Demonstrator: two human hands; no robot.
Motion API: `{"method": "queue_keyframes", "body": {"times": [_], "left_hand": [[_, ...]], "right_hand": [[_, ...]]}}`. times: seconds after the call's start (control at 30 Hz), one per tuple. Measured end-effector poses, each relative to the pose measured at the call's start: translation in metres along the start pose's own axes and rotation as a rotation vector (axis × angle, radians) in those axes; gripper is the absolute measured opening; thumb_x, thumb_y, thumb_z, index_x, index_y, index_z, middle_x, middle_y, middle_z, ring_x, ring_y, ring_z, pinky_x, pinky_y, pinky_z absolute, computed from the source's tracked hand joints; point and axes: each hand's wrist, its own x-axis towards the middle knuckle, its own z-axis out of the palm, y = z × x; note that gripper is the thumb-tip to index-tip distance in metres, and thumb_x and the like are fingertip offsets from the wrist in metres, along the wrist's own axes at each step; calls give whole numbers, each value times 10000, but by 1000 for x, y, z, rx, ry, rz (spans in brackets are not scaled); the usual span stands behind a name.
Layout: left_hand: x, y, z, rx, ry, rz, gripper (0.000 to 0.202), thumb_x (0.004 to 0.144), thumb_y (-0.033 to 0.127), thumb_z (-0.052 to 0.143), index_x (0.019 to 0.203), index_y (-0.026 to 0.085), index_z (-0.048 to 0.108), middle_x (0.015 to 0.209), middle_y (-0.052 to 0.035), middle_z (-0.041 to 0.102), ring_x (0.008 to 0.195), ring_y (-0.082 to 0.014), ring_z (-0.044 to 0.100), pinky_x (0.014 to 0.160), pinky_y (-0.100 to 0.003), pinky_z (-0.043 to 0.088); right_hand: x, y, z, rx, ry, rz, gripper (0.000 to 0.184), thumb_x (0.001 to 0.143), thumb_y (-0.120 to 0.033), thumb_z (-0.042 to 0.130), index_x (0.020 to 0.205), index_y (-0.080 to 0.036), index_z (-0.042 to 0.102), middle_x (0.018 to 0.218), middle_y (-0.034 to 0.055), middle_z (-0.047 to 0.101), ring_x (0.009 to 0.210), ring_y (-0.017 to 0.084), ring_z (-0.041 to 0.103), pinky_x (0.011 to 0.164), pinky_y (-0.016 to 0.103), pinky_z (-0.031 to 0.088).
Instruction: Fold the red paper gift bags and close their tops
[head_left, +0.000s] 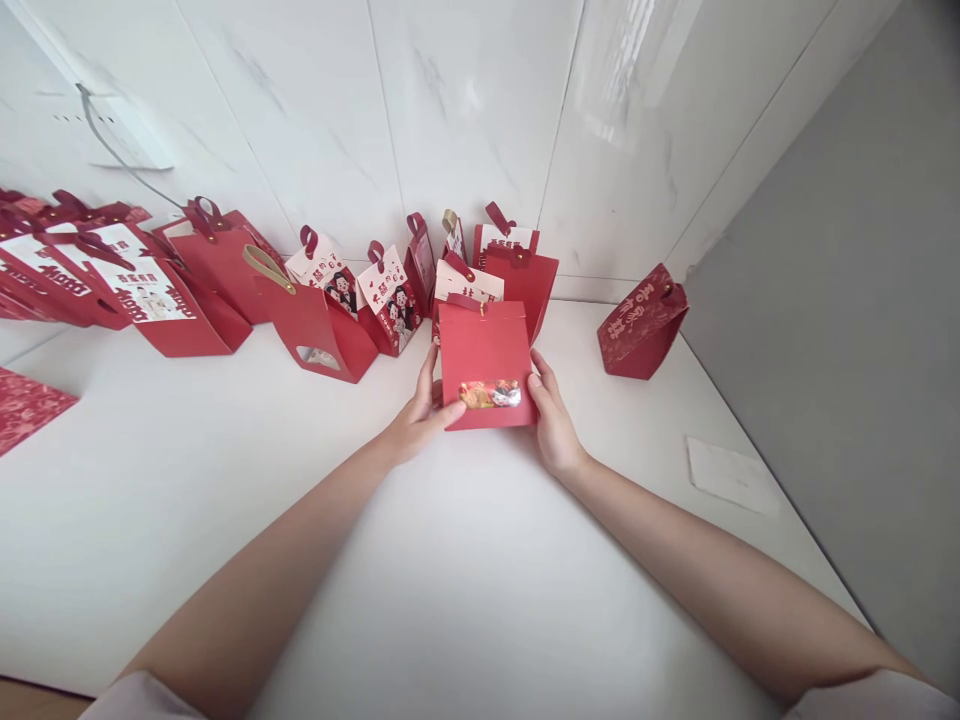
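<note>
Between my two hands is a red gift box [486, 345] with a ribbon handle on top and a small clear window low on its front, showing colourful wrapped items inside. My left hand [420, 418] grips its left side, thumb on the front near the window. On the opposite side, my right hand [553, 415] is closed on the right edge, thumb toward the front. Directly behind it stand a white-topped gift box [469, 283] and a plain red gift box [534, 285], both partly hidden.
Several red gift boxes [187, 310] line the wall at left. One patterned gift box [643, 322] stands apart at right. A red patterned sheet [30, 408] lies at the left edge, a pale flat rectangle [731, 475] at right. A cable [124, 160] hangs from a wall socket.
</note>
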Motion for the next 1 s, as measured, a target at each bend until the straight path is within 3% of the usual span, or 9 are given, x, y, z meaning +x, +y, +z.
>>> {"method": "queue_keyframes", "body": {"times": [0.13,0.27,0.37,0.5,0.57,0.67,0.8,0.87,1.0], "left_hand": [[2,1,3,87,175,22,681,978,433,457,1556,213,171,1571,-85,345,1482,-264,251,1223,-418,257],[1,0,3,102,142,17,553,985,444,422,1483,209,371,1518,-69,433,1433,-269,348,1209,-413,283],[1,-1,4,101,134,58,539,980,435,439,1471,220,386,1501,-74,450,1406,-262,386,1182,-397,325],[0,0,1,139,240,147,528,972,435,449,1452,225,380,1470,-107,461,1344,-261,453,1116,-394,404],[-2,1,-1,271,301,212,493,969,427,451,1412,215,419,1396,-126,510,1275,-271,505,1068,-418,438],[-5,2,-4,594,342,394,471,929,377,527,1366,215,464,1291,-132,549,1191,-282,547,1021,-437,460],[-8,5,-1,893,240,686,532,820,334,664,1319,246,501,1319,-146,530,1138,-299,588,936,-430,514],[-9,6,2,985,205,795,516,781,328,706,1264,275,532,1335,-136,534,1096,-290,613,880,-417,533],[-10,9,5,1094,207,896,420,758,300,734,1151,299,585,1328,-113,562,1050,-267,633,816,-388,531]], "right_hand": [[-3,-5,0,9,-80,-18,740,907,-479,608,1523,-440,199,1612,-10,259,1329,253,490,1110,492,415],[-6,-10,2,-52,-145,-117,644,926,-438,594,1501,-412,304,1585,-17,316,1326,249,480,1119,454,413],[-8,-11,4,-101,-132,-153,648,932,-440,579,1510,-394,288,1583,-3,316,1307,248,489,1090,440,449],[-13,-14,8,-219,-215,-181,668,942,-446,551,1526,-361,239,1597,33,281,1343,265,451,1001,434,528],[-17,-16,9,-336,-192,-254,664,951,-447,529,1532,-333,227,1593,54,287,1408,273,376,1087,477,454],[-24,-19,7,-543,-3,-451,632,963,-405,499,1527,-353,220,1621,38,208,1491,285,220,1212,561,206],[-31,-19,2,-795,82,-680,424,906,-365,529,1326,-423,532,1632,-78,106,1507,379,96,1179,672,-14],[-32,-18,1,-861,71,-712,353,870,-360,551,1207,-426,634,1623,-117,104,1500,412,79,1158,685,-71],[-34,-15,2,-869,56,-787,387,834,-327,583,1194,-458,641,1615,-148,120,1499,417,81,1153,669,-123]]}}
